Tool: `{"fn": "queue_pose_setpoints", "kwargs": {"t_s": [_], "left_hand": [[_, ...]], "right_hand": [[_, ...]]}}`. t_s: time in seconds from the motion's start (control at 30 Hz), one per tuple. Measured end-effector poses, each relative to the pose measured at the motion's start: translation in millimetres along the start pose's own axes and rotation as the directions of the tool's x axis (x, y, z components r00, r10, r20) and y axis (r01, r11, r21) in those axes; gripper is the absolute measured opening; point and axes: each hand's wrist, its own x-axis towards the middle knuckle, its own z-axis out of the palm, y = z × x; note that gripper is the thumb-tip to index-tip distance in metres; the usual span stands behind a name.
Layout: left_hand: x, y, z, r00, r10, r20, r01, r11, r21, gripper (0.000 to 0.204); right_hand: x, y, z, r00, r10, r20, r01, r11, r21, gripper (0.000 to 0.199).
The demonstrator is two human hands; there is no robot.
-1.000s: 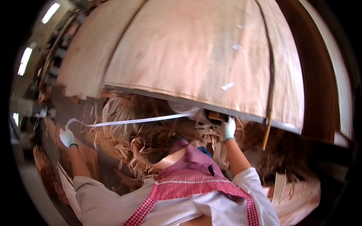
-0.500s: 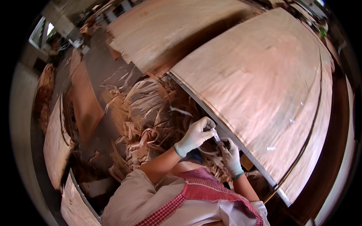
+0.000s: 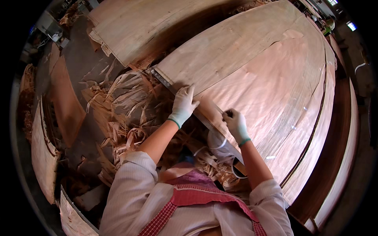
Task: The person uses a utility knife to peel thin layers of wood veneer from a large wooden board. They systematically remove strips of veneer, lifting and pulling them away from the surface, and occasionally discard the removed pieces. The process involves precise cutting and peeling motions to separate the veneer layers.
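Both my hands wear white gloves with green cuffs and work at the near left edge of a large stack of thin wood veneer sheets (image 3: 260, 90). My left hand (image 3: 183, 105) rests at that edge, thumb apart from the stretched fingers. My right hand (image 3: 237, 126) is over the top sheet, its thumb and fingers closed together. A thin, pale, straight-edged piece shows beside its fingertips; its kind is unclear. A seam between two sheets runs away from beside my left hand. White, translucent loops (image 3: 218, 142) hang below the edge between my forearms.
Torn veneer strips (image 3: 130, 129) are heaped at left of my arms. Another veneer stack (image 3: 157, 27) lies farther off. Loose curved sheets (image 3: 67, 102) lean at the left. Small white pieces (image 3: 270, 157) stick to the top sheet, and a dark gap crosses the stack's right side.
My hands were close together in front of the edge with a small pale grey piece between them. They have moved apart: left hand up and left to the edge, right hand over the sheet.
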Motion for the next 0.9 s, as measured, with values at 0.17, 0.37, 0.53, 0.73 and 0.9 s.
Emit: {"fn": "queue_pose_setpoints", "kwargs": {"t_s": [0.17, 0.37, 0.53, 0.73, 0.9], "left_hand": [[-6, 0, 15, 0.992, 0.119, 0.034, -0.121, 0.990, 0.078, 0.062], [-8, -7, 25, 0.948, 0.250, 0.199, -0.316, 0.826, 0.467, 0.045], [53, 23, 36, 0.940, 0.317, 0.125, -0.340, 0.881, 0.328, 0.039], [86, 37, 106, 0.919, 0.325, 0.224, -0.353, 0.930, 0.101, 0.048], [88, 32, 105, 0.926, 0.314, 0.211, -0.378, 0.798, 0.469, 0.041]], "right_hand": [[62, -23, 37, 0.971, 0.162, 0.178, -0.215, 0.916, 0.340, 0.024], [90, -6, 41, 0.965, -0.256, 0.063, 0.259, 0.878, -0.403, 0.020], [151, -29, -18, 0.993, 0.040, 0.114, -0.018, 0.982, -0.186, 0.025], [159, 28, 0, 0.978, -0.014, -0.210, -0.037, 0.972, -0.233, 0.025], [33, 4, -43, 0.963, 0.268, 0.024, -0.261, 0.909, 0.323, 0.028]]}}
